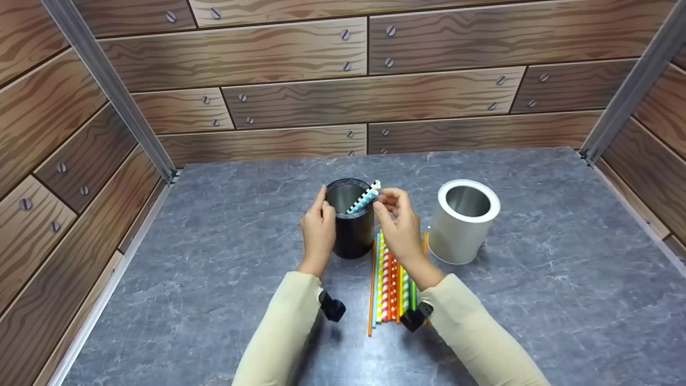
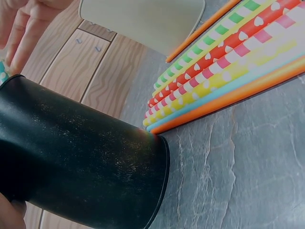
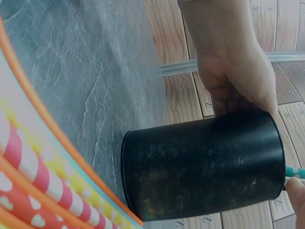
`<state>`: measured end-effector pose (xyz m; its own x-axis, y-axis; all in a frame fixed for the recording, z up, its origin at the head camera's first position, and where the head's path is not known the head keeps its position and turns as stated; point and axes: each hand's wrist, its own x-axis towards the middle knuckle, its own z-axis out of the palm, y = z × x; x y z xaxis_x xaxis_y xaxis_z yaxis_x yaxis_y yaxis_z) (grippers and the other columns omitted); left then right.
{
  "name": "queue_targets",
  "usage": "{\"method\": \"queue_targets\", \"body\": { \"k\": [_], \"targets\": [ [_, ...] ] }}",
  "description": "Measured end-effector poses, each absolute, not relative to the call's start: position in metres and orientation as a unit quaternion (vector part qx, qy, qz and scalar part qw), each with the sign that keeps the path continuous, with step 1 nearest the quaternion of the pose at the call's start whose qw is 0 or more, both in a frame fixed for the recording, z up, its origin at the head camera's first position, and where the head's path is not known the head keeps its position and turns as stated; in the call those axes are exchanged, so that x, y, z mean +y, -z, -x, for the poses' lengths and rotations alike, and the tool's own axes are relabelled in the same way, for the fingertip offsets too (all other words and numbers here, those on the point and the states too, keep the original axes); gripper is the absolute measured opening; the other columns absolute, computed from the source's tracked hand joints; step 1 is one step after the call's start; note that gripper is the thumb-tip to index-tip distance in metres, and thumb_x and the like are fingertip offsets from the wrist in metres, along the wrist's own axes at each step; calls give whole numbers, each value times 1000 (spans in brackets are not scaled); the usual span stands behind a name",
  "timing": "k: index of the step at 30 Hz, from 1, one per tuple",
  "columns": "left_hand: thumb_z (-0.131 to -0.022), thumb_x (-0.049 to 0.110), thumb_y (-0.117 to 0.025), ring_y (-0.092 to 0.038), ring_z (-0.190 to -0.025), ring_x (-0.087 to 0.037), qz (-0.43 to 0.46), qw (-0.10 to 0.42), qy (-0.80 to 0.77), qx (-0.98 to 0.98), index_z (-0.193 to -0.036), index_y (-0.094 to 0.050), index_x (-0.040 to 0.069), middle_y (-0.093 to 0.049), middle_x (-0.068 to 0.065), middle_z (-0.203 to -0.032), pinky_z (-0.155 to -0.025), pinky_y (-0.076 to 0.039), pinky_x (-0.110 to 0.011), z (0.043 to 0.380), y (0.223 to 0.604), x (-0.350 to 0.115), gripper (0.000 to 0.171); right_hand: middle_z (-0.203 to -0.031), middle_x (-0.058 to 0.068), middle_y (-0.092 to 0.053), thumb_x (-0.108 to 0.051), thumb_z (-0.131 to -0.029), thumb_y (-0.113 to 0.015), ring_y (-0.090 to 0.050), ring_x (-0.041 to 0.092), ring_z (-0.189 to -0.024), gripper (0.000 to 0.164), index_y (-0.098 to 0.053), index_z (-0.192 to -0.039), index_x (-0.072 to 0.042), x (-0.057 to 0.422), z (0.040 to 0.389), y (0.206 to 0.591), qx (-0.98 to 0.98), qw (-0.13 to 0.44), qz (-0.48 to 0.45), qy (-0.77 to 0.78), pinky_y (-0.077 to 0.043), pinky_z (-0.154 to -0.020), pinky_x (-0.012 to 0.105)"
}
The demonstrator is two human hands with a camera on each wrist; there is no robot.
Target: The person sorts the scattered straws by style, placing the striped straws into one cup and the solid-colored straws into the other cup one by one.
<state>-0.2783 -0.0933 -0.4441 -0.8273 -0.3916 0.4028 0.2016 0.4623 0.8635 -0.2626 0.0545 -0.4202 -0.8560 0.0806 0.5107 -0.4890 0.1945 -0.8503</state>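
A black cylindrical canister (image 1: 353, 236) stands upright on the table, and my left hand (image 1: 319, 230) grips its left side near the rim. Two paper straws lean inside toward the right rim: a blue straw with white dots (image 1: 362, 201) and a black-and-white straw (image 1: 374, 186). By that rim, my right hand (image 1: 399, 225) has its fingertips close to the straws, with fingers loosely bent; contact is unclear. Below it lies a row of colourful straws (image 1: 386, 279), including orange, yellow dotted, red-striped, red and green-striped ones, partly hidden by the right hand and wrist.
A white cylindrical canister (image 1: 461, 241) stands upright to the right of the straws. The grey marbled tabletop (image 1: 214, 257) is bounded by wood-patterned walls (image 1: 300, 102) at the back and sides. A small black camera (image 1: 332, 306) sits on each wrist.
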Motion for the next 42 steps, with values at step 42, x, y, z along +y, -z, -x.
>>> {"method": "queue_targets", "body": {
  "k": [42],
  "targets": [
    [-90,14,-42,-32,-53,-11,-63,271,523,-806,-131,-55,14,-64,-19,-98,-55,-35,-26,280,444,-93,43,-99,21,-62,-29,-66,-79,-56,34,-92,67,-55,-117,8,119,269,477,-941,-70,-17,-331,-44,-82,45]
  ]
}}
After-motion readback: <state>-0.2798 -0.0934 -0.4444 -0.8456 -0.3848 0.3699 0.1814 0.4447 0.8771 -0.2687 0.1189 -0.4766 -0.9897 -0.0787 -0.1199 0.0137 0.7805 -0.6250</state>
